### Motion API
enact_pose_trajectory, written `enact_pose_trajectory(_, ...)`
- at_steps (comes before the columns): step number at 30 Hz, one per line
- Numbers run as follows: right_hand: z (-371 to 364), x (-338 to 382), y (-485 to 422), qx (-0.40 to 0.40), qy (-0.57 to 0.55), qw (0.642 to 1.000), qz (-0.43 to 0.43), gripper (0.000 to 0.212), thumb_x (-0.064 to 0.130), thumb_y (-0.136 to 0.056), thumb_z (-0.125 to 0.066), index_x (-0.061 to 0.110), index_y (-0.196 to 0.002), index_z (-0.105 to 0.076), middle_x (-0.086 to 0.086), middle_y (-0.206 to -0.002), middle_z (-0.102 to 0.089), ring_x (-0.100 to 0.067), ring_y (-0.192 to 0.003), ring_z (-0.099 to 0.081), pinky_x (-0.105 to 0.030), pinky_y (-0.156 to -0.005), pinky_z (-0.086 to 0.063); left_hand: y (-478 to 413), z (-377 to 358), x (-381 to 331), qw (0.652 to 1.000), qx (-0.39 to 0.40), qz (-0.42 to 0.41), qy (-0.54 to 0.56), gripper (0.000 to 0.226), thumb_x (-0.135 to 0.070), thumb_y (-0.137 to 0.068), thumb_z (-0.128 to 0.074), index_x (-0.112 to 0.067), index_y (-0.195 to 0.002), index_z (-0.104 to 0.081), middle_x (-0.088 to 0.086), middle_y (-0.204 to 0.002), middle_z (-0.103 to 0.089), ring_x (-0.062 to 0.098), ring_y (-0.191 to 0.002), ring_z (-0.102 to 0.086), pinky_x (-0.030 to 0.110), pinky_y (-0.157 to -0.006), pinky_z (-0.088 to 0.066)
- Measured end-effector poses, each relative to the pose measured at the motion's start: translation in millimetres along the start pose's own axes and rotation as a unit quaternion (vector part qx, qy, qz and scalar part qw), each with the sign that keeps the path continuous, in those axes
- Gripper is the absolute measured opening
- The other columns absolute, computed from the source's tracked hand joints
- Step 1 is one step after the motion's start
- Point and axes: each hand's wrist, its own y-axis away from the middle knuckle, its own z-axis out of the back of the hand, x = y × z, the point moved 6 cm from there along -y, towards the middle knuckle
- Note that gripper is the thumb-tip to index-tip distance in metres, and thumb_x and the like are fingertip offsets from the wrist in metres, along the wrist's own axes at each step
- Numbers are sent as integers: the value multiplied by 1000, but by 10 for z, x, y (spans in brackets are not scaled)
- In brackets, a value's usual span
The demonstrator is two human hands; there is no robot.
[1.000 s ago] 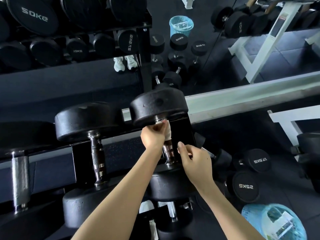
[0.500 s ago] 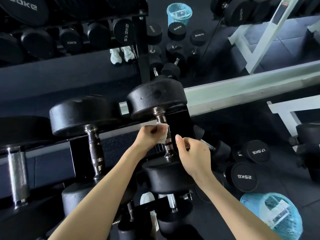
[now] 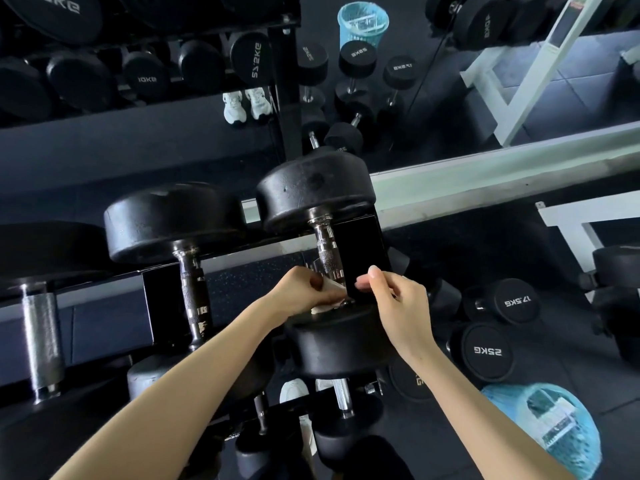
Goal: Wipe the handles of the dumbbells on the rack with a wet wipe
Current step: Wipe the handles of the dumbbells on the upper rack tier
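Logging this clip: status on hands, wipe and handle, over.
Left hand grips wet wipe at near end of handle. Right hand loosely curled beside it, holding nothing. Nothing blocking handle.

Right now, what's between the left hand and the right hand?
Head view: the lower end of the dumbbell handle, with the white wipe that the left hand grips bunched against it. The right hand sits just right of the handle.

Our left hand (image 3: 301, 294) hides most of the crumpled white wet wipe (image 3: 333, 287) and the lower end of the knurled chrome handle (image 3: 326, 256).
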Motion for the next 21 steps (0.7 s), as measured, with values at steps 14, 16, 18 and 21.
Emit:
enact_pose_trajectory(14, 119, -18, 83, -133, 67, 987, -58, 47, 33, -101, -33, 11, -95, -73, -8, -72, -70, 3, -56, -52, -5, -61, -39, 19, -44, -62, 984, -126, 114, -56, 31, -32, -73, -79, -3, -83, -71, 7, -78, -71, 19, -73, -68, 28, -61, -53)
enact_pose_trajectory(16, 114, -31, 86, -135, 60, 987, -63, 47, 34, -101, -32, 11, -96, -73, -9, -72, -70, 4, -56, -52, -3, -62, -38, 58, -60, -50, 991, -72, 89, 64, 20, -19, -78, -77, -4, -69, -67, 2, -61, -68, 11, -58, -63, 20, -56, -50)
enact_pose_trajectory(18, 109, -43, 90, -134, 51, 987, -66, 48, 34, -101, -32, 10, -96, -74, -9, -71, -70, 3, -57, -53, -2, -64, -38, 89, -126, -49, 985, 8, 65, 157, 31, -12, -85, -68, -8, -57, -56, -4, -45, -54, 6, -43, -46, 14, -51, -40)
enact_pose_trajectory(21, 118, -37, 84, -134, 55, 987, -63, 47, 31, -101, -33, 9, -94, -74, -12, -70, -70, -5, -58, -57, 0, -65, -37, 97, -128, -56, 973, 21, 63, 222, 30, -6, -85, -65, -6, -57, -55, -2, -44, -51, 7, -41, -43, 13, -50, -40)
